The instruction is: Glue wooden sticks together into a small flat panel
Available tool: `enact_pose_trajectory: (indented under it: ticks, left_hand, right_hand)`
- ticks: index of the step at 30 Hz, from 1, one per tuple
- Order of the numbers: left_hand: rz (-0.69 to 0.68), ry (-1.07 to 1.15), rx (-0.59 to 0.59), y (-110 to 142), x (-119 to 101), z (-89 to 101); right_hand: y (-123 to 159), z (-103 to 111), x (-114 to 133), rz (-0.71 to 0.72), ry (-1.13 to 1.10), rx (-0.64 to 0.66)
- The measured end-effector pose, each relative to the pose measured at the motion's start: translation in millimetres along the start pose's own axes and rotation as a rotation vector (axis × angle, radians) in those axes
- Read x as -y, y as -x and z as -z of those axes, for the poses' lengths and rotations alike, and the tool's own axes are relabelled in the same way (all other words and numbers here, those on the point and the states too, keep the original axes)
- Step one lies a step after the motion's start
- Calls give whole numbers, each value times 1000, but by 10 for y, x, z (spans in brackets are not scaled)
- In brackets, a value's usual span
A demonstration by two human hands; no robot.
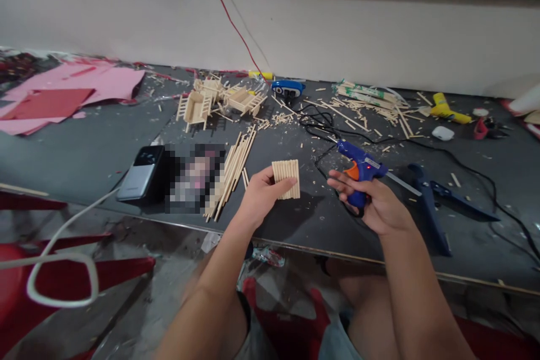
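Observation:
My left hand [262,194] pinches a small panel of wooden sticks [287,175] laid side by side, held above the dark table with the thumb across its face. In my right hand [382,205] is a blue glue gun [358,158] with an orange trigger; a small red light glows on its body. Its nozzle points up and left, away from the panel, and a clear glue stick juts from its back. Some right-hand fingers stretch out past the handle. Left of the panel lies a bundle of long wooden sticks [236,166].
Small stick-built models [196,108] stand at the back, near a blue power socket [287,89]. Cut sticks [379,102] lie scattered to their right. A phone [142,174] leans at left, pink paper [113,83] behind it. Blue cutting pliers [430,202] and a black cord [468,171] lie at right.

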State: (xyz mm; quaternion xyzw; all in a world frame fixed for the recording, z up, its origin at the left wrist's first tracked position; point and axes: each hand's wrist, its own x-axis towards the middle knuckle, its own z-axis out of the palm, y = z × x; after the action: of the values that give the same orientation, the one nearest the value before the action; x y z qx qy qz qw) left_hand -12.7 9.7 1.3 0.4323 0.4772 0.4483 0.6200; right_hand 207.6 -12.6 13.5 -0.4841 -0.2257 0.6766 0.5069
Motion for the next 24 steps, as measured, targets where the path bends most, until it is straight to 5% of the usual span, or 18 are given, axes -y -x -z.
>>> enact_pose_trajectory:
  ticks: [6, 24]
  left_hand:
    - [-2, 10, -4, 11, -12, -44]
    - [17, -14, -15, 19, -12, 4]
  right_hand:
    - [-29, -14, -111, 74, 106, 23]
    - [42, -153, -247, -15, 16, 41]
